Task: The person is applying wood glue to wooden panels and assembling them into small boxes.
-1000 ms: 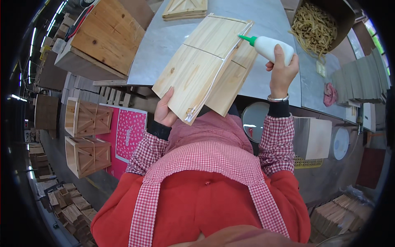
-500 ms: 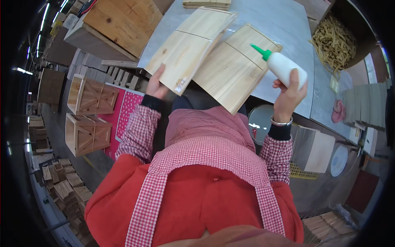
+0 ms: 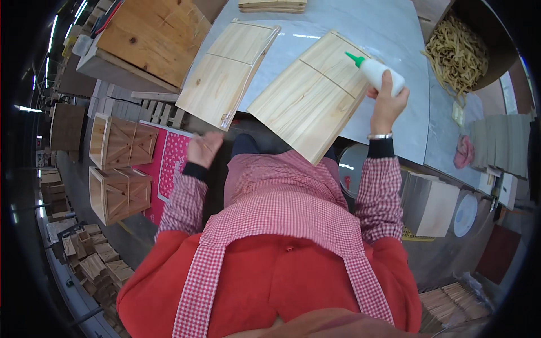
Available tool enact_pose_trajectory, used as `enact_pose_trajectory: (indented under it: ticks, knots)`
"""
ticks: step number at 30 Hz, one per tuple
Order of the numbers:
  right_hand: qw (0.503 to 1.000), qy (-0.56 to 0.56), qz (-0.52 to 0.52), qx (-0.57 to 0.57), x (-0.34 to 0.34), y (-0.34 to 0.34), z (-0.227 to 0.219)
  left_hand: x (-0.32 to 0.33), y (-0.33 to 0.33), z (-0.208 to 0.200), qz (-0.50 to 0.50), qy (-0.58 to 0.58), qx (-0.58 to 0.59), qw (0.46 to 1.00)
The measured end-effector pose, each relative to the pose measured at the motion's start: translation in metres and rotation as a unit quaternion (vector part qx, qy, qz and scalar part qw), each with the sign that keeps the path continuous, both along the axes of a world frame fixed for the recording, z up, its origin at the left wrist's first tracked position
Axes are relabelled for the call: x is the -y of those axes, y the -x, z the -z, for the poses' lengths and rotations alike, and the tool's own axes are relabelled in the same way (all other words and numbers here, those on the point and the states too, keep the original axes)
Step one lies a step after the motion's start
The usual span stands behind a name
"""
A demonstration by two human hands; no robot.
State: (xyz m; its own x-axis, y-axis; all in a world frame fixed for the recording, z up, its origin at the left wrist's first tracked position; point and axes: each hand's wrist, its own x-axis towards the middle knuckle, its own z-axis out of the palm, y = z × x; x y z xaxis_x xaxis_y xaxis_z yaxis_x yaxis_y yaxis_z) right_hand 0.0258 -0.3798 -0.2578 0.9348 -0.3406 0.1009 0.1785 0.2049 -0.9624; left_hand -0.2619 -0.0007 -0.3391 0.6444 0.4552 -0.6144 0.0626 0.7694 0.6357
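Note:
My right hand [image 3: 387, 107] is wrapped round a white squeeze glue bottle [image 3: 378, 74], whose green nozzle points up and left over the board on the right. That pale wooden board [image 3: 307, 104] has a groove across it and juts past the table's near edge. A second grooved board [image 3: 217, 79] lies to its left; a shiny strip runs along its right edge and ends in a glossy patch at the near corner. Beside that corner, off the table, my left hand [image 3: 204, 149] is open and holds nothing, its fingers slightly blurred.
Thin boards [image 3: 271, 5] are stacked at the table's [image 3: 403, 34] far edge. A large wooden box [image 3: 152, 42] stands left, with two wooden crates [image 3: 121, 194] below. At right are a bin of tan strips [image 3: 459, 53], a pink cloth [image 3: 464, 152] and stacked grey panels [image 3: 499, 143].
My left hand has let go of the left board and drawn back toward me. The board now lies on the table, farther left. My right hand and the bottle have shifted slightly up and left.

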Motion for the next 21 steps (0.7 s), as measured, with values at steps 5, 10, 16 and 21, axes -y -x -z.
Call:
enact_pose_trajectory:
  ticks: [5, 10, 16, 21]
  knots:
    - [0.994, 0.064, -0.078, -0.033, -0.029, -0.027, -0.012, 0.112, -0.005, -0.022, 0.162, 0.071, -0.03, 0.984]
    - [0.982, 0.125, -0.135, -0.054, -0.06, -0.009, -0.01, 0.156, -0.06, -0.038, 0.263, 0.105, 0.064, 0.957]
    - [0.965, 0.252, -0.077, 0.008, -0.061, -0.004, 0.006, 0.178, -0.091, -0.042, 0.261, 0.173, 0.095, 0.945]
    - [0.926, 0.366, -0.019, 0.089, -0.017, 0.01, 0.0, 0.186, -0.099, -0.037, 0.231, 0.203, 0.123, 0.944]
